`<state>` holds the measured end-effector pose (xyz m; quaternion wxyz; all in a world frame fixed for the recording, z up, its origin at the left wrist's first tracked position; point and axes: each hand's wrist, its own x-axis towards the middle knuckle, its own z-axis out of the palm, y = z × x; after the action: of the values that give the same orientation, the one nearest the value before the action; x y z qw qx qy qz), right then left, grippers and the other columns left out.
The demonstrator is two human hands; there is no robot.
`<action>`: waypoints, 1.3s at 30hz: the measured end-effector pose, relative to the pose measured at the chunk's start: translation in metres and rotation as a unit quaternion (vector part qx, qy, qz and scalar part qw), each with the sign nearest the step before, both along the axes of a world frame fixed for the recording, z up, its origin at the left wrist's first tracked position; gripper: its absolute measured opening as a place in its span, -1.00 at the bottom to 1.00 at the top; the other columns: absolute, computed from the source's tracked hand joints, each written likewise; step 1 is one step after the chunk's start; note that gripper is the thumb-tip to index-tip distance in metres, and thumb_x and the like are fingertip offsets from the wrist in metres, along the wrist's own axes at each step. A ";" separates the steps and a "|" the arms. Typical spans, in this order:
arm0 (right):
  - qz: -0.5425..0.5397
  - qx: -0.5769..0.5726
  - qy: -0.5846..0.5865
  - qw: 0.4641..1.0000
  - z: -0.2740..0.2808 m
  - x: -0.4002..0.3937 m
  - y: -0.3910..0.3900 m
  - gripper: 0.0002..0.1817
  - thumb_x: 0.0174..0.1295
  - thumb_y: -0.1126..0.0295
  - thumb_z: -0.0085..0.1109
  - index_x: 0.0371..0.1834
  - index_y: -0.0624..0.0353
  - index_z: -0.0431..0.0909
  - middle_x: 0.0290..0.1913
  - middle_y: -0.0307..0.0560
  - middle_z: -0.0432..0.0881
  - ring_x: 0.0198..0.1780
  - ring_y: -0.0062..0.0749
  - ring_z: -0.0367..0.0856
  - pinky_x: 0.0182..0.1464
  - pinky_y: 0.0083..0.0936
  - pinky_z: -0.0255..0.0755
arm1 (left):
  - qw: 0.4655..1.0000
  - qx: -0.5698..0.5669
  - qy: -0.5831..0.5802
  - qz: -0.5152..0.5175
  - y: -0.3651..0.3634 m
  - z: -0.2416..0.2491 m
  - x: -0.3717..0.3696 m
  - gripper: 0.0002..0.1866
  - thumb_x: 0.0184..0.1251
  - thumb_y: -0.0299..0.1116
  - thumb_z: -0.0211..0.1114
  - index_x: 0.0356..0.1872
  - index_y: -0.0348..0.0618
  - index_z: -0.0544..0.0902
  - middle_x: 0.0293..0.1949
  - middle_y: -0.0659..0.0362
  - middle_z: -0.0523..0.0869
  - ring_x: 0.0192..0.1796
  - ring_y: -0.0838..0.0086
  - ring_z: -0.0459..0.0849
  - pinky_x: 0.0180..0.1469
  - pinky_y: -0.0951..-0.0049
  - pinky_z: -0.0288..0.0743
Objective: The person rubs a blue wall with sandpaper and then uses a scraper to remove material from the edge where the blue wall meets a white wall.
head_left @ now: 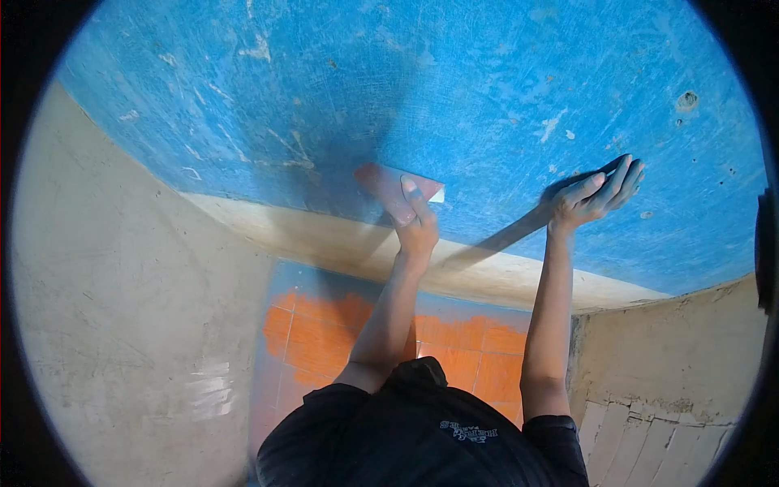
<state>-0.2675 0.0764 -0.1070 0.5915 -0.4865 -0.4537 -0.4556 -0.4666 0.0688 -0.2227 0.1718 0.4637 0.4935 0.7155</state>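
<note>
My left hand [418, 219] is closed on a reddish sheet of sandpaper [381, 185], with the thumb laid across it and a pale underside showing at its right corner. The sheet lies against the lower part of a blue painted wall [487, 97], which has scuffs and pale chipped spots. Farther right, my right hand [596, 195] is at the same wall, its fingers stretched out and dusted with pale powder. It holds nothing, and its shadow falls on the paint beside it.
A cream unpainted band [479, 264] runs along the foot of the blue wall. Orange tiles [324, 325] under greyish dust cover the floor. A grey plaster wall [122, 268] rises on the left, and a rough plastered wall [673, 349] stands on the right.
</note>
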 end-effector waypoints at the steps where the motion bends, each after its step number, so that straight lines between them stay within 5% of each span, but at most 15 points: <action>1: 0.001 0.000 -0.001 1.000 -0.001 0.000 -0.001 -0.53 0.39 0.22 -0.37 0.23 0.21 0.35 0.31 0.09 0.28 0.38 -0.03 0.12 0.38 -0.04 -0.12 | 1.000 -0.020 0.015 -0.013 0.003 -0.020 -0.002 -0.58 0.47 -0.20 -0.15 -0.08 -0.50 0.36 -0.24 -0.11 0.48 -0.15 0.14 0.42 0.05 0.28 0.25; 8: 0.000 0.002 0.001 1.000 -0.001 0.001 -0.001 -0.53 0.39 0.22 -0.37 0.24 0.20 0.34 0.31 0.09 0.27 0.38 -0.03 0.12 0.38 -0.03 -0.12 | 0.996 0.015 -0.077 0.037 -0.003 -0.086 -0.010 -0.62 0.49 -0.24 -0.19 0.00 -0.47 0.20 -0.41 0.08 0.48 -0.31 0.43 0.49 -0.24 0.42 0.39; 12: 0.007 0.004 0.000 1.000 0.001 -0.001 -0.001 -0.52 0.39 0.21 -0.37 0.24 0.20 0.34 0.31 0.08 0.28 0.38 -0.04 0.13 0.38 -0.04 -0.12 | 0.993 -0.071 -0.084 -0.050 0.011 -0.026 -0.013 -0.63 0.49 -0.23 -0.20 -0.18 -0.43 0.39 -0.38 0.05 0.49 -0.32 0.38 0.50 -0.28 0.38 0.36; 15: -0.001 0.000 0.004 1.000 -0.001 0.000 -0.001 -0.52 0.39 0.21 -0.36 0.24 0.21 0.34 0.31 0.09 0.28 0.38 -0.04 0.13 0.38 -0.04 -0.12 | 0.996 0.056 0.010 0.075 -0.001 0.063 -0.007 -0.60 0.49 -0.22 -0.21 -0.34 -0.37 0.45 -0.35 0.01 0.51 -0.32 0.30 0.50 -0.28 0.31 0.34; 17: 0.007 0.004 -0.001 1.000 -0.001 0.001 0.001 -0.52 0.39 0.21 -0.36 0.24 0.21 0.34 0.31 0.09 0.27 0.38 -0.03 0.12 0.38 -0.03 -0.13 | 0.993 0.018 0.106 0.048 0.007 0.005 -0.015 -0.61 0.49 -0.22 -0.21 -0.31 -0.38 0.44 -0.32 -0.03 0.52 -0.30 0.25 0.49 -0.24 0.29 0.33; 20: 0.010 0.008 -0.008 1.000 0.000 0.003 0.000 -0.53 0.39 0.21 -0.36 0.23 0.21 0.35 0.31 0.10 0.27 0.38 -0.02 0.12 0.38 -0.03 -0.13 | 0.997 -0.062 0.037 -0.018 0.003 -0.089 -0.022 -0.55 0.48 -0.15 -0.18 -0.03 -0.46 0.35 -0.27 -0.09 0.54 -0.15 0.09 0.48 -0.07 0.20 0.30; 23: 0.009 0.008 -0.003 1.000 -0.002 0.001 -0.001 -0.53 0.39 0.21 -0.36 0.23 0.22 0.36 0.30 0.11 0.28 0.37 -0.01 0.13 0.38 -0.02 -0.13 | 0.984 -0.015 0.068 0.166 0.010 -0.098 -0.017 -0.59 0.49 -0.18 -0.20 -0.16 -0.44 0.38 -0.30 -0.09 0.52 -0.18 0.14 0.47 -0.09 0.23 0.29; 25: 0.009 0.009 -0.003 1.000 -0.002 0.002 0.000 -0.52 0.40 0.21 -0.36 0.23 0.22 0.36 0.30 0.12 0.29 0.37 -0.01 0.13 0.37 -0.02 -0.12 | 0.981 -0.031 0.044 0.185 0.010 -0.079 -0.016 -0.60 0.49 -0.21 -0.22 -0.30 -0.40 0.42 -0.33 -0.07 0.50 -0.24 0.20 0.46 -0.13 0.24 0.30; 27: 0.009 0.009 -0.005 1.000 -0.001 0.001 0.000 -0.52 0.40 0.21 -0.37 0.22 0.23 0.36 0.30 0.12 0.29 0.37 0.00 0.14 0.37 -0.01 -0.12 | 0.987 -0.138 -0.087 0.010 0.000 -0.044 -0.019 -0.60 0.49 -0.21 -0.21 -0.31 -0.40 0.41 -0.35 -0.07 0.47 -0.24 0.18 0.45 -0.11 0.22 0.29; 29: 0.009 0.005 0.000 1.000 0.000 0.001 0.000 -0.52 0.40 0.20 -0.37 0.23 0.22 0.36 0.30 0.11 0.28 0.37 0.00 0.14 0.37 -0.01 -0.11 | 0.994 -0.079 -0.064 0.032 -0.006 0.010 -0.015 -0.60 0.49 -0.20 -0.21 -0.33 -0.39 0.40 -0.38 -0.06 0.45 -0.25 0.16 0.44 -0.09 0.21 0.29; 31: 0.010 0.003 -0.001 1.000 -0.002 0.001 -0.001 -0.52 0.40 0.20 -0.37 0.23 0.21 0.35 0.30 0.11 0.28 0.37 -0.01 0.14 0.37 -0.02 -0.11 | 0.998 -0.036 -0.034 0.024 -0.005 0.011 -0.016 -0.61 0.49 -0.20 -0.21 -0.32 -0.40 0.39 -0.38 -0.06 0.45 -0.24 0.14 0.45 -0.08 0.21 0.29; 36: 0.010 0.012 -0.015 1.000 -0.001 0.005 0.001 -0.52 0.40 0.19 -0.38 0.24 0.19 0.35 0.31 0.08 0.28 0.37 -0.04 0.14 0.38 -0.02 -0.11 | 0.993 -0.087 -0.038 -0.068 -0.012 -0.091 -0.022 -0.62 0.49 -0.23 -0.22 -0.12 -0.47 0.34 -0.25 -0.09 0.46 -0.12 0.15 0.45 0.02 0.27 0.30; 39: 0.014 0.009 -0.003 1.000 -0.002 0.004 0.001 -0.53 0.40 0.20 -0.38 0.24 0.18 0.35 0.31 0.07 0.27 0.38 -0.05 0.13 0.38 -0.02 -0.12 | 0.993 -0.043 0.093 0.061 -0.023 -0.123 0.001 -0.59 0.49 -0.24 -0.22 0.02 -0.51 0.25 -0.05 -0.15 0.38 0.02 0.15 0.39 0.15 0.27 0.23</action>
<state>-0.2633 0.0771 -0.1093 0.6005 -0.4738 -0.4580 -0.4529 -0.4659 0.0456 -0.3454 0.1014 0.4894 0.5648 0.6566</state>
